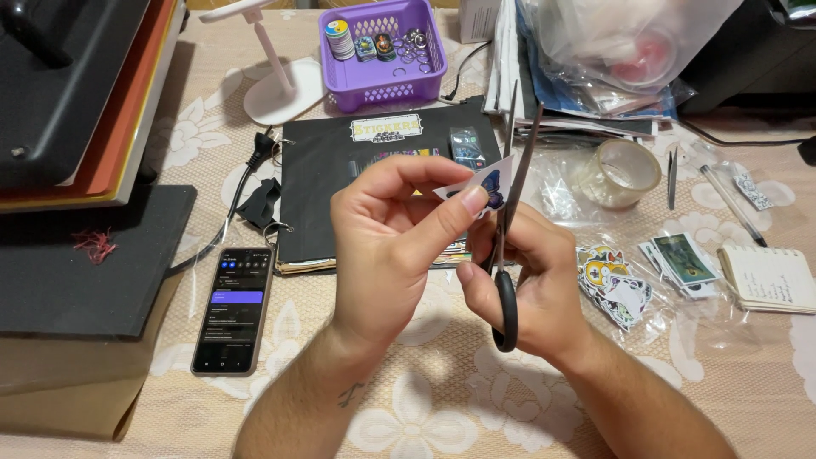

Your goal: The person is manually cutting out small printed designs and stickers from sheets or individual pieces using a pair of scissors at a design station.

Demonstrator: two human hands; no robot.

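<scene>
My left hand [391, 238] pinches a small white sticker sheet with a blue butterfly [487, 183] between thumb and fingers, held up over the table. My right hand [531, 280] grips black-handled scissors [508, 246], blades open and pointing up, with the sticker's right edge between the blades. Both hands are raised above a black binder [327, 178] lying on the tablecloth.
A phone [234, 310] lies left of my forearm. A purple basket [387, 55] and a white stand [280, 81] sit at the back. A tape roll [625, 170], loose stickers [612, 280], cards [684, 263], a small notebook [769, 279] and pens [722, 200] lie right. Black boards [76, 255] are stacked left.
</scene>
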